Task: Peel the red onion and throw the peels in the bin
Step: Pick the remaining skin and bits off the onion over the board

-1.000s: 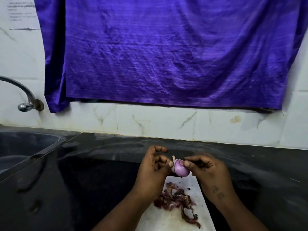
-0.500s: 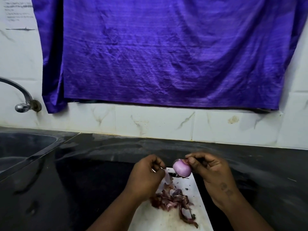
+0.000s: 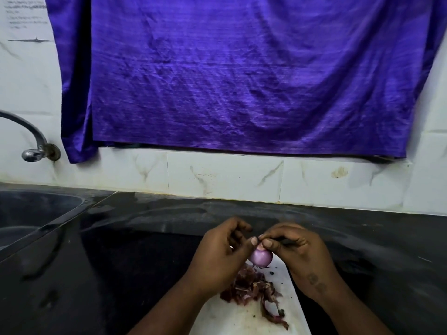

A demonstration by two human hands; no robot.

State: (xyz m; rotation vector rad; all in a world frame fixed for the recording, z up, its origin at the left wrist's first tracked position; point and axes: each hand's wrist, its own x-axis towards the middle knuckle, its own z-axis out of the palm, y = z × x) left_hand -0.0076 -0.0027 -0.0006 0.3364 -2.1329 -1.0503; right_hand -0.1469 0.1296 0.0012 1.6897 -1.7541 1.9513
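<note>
A small, mostly peeled red onion, pale purple and glossy, is held above a white cutting board at the counter's front. My left hand holds the onion from the left, thumb pressed near its top. My right hand pinches at the top of the onion with thumb and forefinger. A heap of dark red onion peels lies on the board beneath the hands. No bin is in view.
The black stone counter runs to a white tiled wall. A sink with a metal tap lies at the left. A purple cloth hangs on the wall above.
Half a second ago my left hand was lower, dropping a strip of peel onto the heap; it has come back up to the onion. My right hand now pinches the onion's top.
</note>
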